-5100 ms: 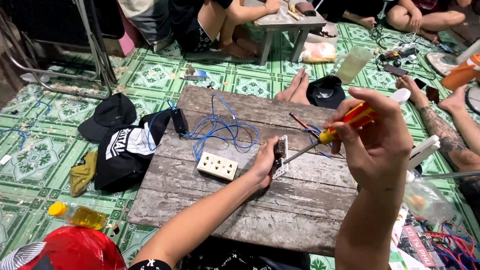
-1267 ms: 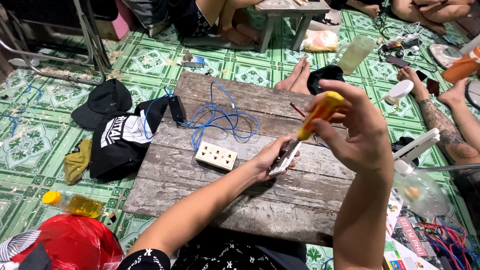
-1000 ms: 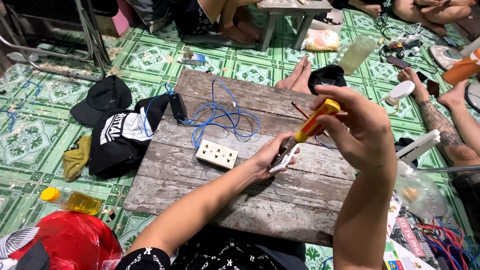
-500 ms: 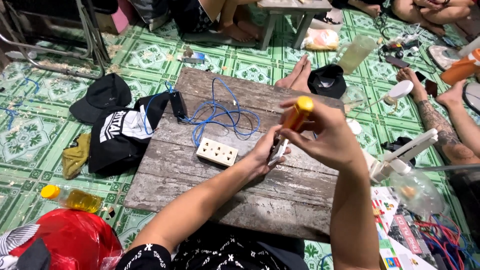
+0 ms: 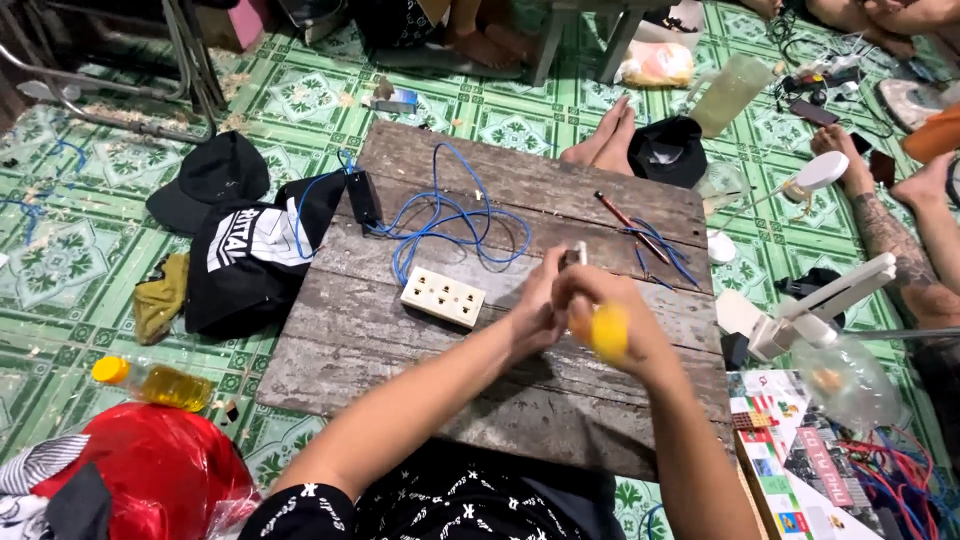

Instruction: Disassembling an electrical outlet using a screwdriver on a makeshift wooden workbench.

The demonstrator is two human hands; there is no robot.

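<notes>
My left hand grips a small white electrical part just above the weathered wooden board. Pressed close against it, my right hand is closed around a screwdriver with a yellow and orange handle; the handle points toward me and the shaft is hidden behind my fingers. A white socket block lies on the board just left of my hands. A loop of blue wire runs from it toward a black box at the board's far left corner.
A red-handled tool and blue wire offcuts lie at the board's far right. Black clothing and a cap sit left of the board, a yellow bottle near left. Other people's feet and a tattooed arm are close by.
My right hand dropped from up in the air down against my left hand, turning the screwdriver so its handle now points at me. My left hand has kept hold of the white part.
</notes>
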